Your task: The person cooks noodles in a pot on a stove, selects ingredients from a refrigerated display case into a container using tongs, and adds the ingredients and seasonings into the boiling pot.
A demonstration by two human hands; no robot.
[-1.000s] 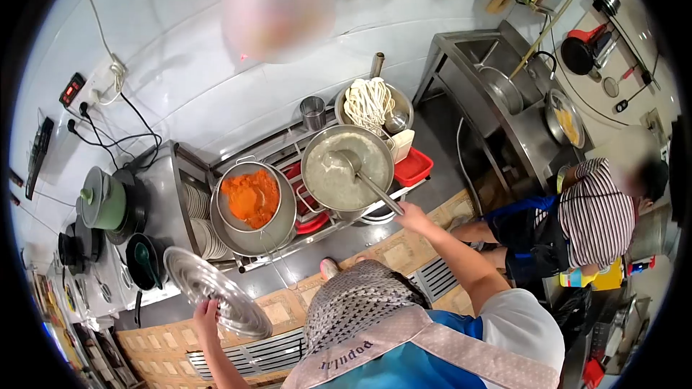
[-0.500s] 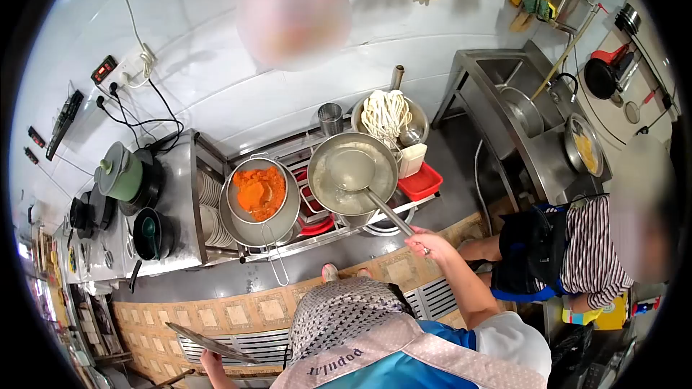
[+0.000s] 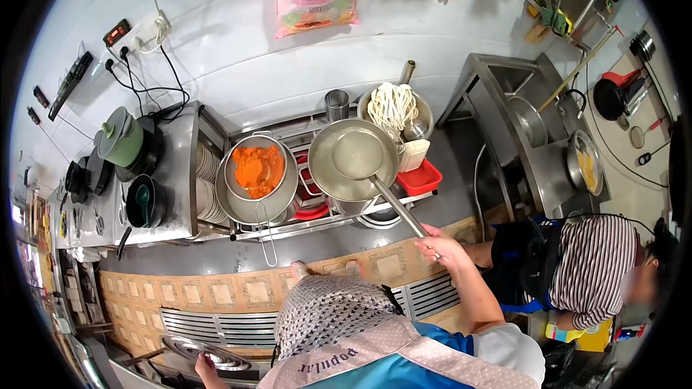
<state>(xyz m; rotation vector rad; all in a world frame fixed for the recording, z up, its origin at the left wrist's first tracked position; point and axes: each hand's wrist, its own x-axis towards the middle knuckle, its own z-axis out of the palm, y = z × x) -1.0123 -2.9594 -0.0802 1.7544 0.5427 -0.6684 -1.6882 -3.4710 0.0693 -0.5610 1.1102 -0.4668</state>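
Note:
My right hand (image 3: 441,246) is wrapped round the long handle of a metal ladle (image 3: 358,155), whose bowl rests in the cloudy liquid of a large pot (image 3: 328,189). Low on the left, my left hand (image 3: 207,369) grips a round metal lid (image 3: 216,357) by its middle. Left of the pot, orange mash (image 3: 256,170) fills a strainer over a wide metal pan (image 3: 227,205). Behind the pot, a bowl (image 3: 427,117) holds pale noodle-like strands (image 3: 393,106) and a small metal ladle. A metal cup (image 3: 336,104) stands beside it.
A red container (image 3: 420,179) sits right of the pot. Left is a steel counter (image 3: 176,173) with a green pot (image 3: 120,138) and black pans. A sink (image 3: 515,72) is at the right. Another person in a striped shirt (image 3: 595,263) bends near my right arm.
The lid in my left hand has moved down and away from the stove. The ladle bowl has shifted within the pot. The other person's body has shifted.

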